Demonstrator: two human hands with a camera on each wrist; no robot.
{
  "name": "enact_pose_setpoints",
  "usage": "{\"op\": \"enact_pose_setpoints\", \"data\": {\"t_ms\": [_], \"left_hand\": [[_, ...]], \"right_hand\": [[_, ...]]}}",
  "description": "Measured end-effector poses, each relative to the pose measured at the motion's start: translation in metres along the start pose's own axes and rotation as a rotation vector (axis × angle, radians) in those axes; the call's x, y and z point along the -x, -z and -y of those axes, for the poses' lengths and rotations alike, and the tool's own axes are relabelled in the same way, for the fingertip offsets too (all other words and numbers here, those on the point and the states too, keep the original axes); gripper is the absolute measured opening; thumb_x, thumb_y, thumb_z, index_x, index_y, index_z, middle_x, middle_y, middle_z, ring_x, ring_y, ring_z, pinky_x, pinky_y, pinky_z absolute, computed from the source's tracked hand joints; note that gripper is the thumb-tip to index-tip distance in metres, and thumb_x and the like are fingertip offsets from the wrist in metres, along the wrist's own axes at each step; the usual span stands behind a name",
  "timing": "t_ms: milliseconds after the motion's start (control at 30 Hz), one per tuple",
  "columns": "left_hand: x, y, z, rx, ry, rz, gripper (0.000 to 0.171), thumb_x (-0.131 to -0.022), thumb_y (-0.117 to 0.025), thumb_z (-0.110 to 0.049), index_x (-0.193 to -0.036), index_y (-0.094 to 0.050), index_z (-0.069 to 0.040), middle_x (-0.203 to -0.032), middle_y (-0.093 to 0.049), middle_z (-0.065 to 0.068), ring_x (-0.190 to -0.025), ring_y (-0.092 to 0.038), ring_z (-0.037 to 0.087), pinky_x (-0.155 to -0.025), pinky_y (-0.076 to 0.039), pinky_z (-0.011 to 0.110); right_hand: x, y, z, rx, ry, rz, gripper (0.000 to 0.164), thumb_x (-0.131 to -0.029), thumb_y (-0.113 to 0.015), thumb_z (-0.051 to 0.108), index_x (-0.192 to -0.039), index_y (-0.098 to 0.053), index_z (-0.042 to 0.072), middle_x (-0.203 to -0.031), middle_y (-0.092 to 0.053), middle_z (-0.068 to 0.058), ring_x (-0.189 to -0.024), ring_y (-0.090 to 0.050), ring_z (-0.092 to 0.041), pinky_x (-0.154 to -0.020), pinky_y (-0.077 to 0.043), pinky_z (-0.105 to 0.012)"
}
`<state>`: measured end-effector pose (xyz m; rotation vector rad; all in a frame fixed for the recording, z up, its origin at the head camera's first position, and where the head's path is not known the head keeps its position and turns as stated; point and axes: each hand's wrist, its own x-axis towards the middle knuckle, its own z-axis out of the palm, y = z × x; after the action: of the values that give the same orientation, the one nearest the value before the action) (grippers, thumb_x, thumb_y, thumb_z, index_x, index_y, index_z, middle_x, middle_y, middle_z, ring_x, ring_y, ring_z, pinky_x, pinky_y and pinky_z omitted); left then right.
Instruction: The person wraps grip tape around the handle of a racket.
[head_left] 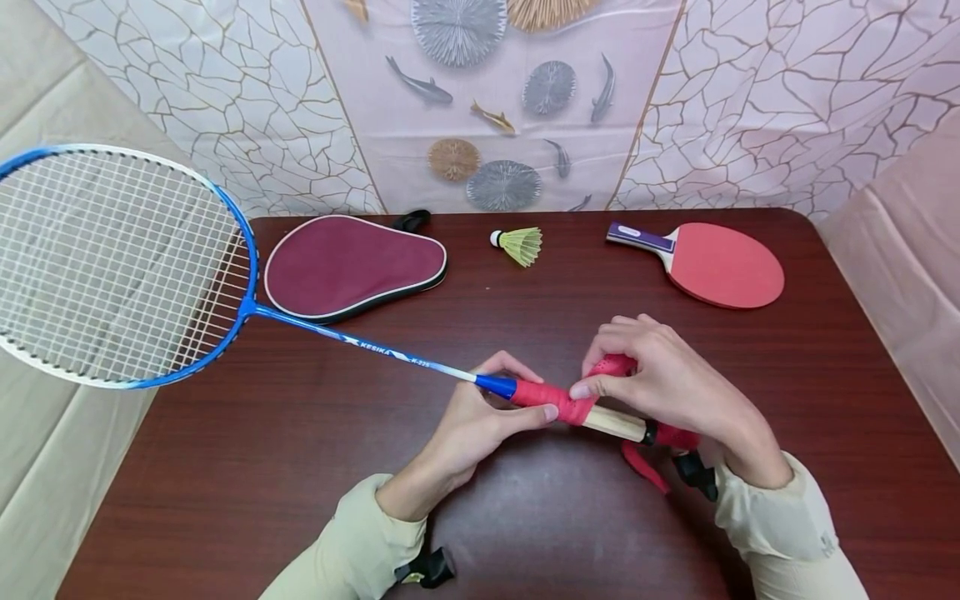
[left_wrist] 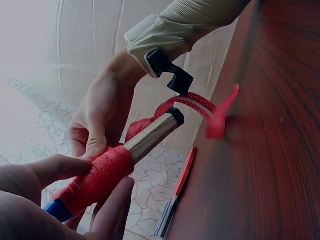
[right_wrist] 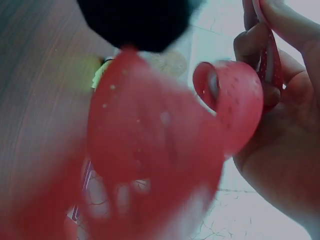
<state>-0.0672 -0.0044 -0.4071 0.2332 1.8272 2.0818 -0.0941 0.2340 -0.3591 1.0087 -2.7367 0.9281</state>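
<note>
A blue and white badminton racket [head_left: 390,353] slants across the head view, its strung head at the left. Red perforated grip tape [left_wrist: 106,172] is wound round the upper part of its handle. Bare wood [head_left: 615,422] with a black end cap shows below the winding. My left hand [head_left: 472,421] holds the wrapped part between thumb and fingers. My right hand [head_left: 667,379] pinches the tape at the lower edge of the winding. From there the loose tape [right_wrist: 155,130] loops and trails past the handle's end.
Along the back of the dark wooden table [head_left: 315,467] lie a maroon paddle case [head_left: 352,267], a yellow shuttlecock [head_left: 519,246] and a red table tennis paddle [head_left: 726,265]. A patterned cloth [head_left: 495,108] hangs behind. The racket head extends beyond the table's left edge.
</note>
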Motion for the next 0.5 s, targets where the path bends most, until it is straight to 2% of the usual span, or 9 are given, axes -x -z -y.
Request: {"op": "enact_pose_setpoints", "data": {"t_ms": [267,500], "left_hand": [[0.0011,-0.0017,-0.0003,-0.01,-0.024,0.026,0.034,-0.076,-0.085,-0.011,-0.102,-0.064,-0.013,-0.092,-0.067,0.013,-0.078,-0.065,0.025,-0.064,-0.053,0.028],[0.0022,-0.0036,-0.0029,0.016,-0.084,0.069,0.032,-0.077,-0.083,-0.006,-0.102,-0.065,-0.012,-0.094,-0.068,0.013,-0.083,-0.065,0.028,-0.066,-0.053,0.028]], "right_hand": [[-0.0011,-0.0012,0.0007,0.013,0.058,-0.055,0.021,-0.074,-0.088,0.029,-0.076,-0.067,0.032,-0.071,-0.048,0.023,-0.069,-0.043,0.001,-0.07,-0.03,-0.024],[-0.0038,-0.0062,-0.0027,-0.009,0.015,-0.034,0.02,-0.074,-0.087,0.027,-0.075,-0.068,0.031,-0.07,-0.051,0.023,-0.068,-0.045,-0.001,-0.072,-0.033,-0.028]]}}
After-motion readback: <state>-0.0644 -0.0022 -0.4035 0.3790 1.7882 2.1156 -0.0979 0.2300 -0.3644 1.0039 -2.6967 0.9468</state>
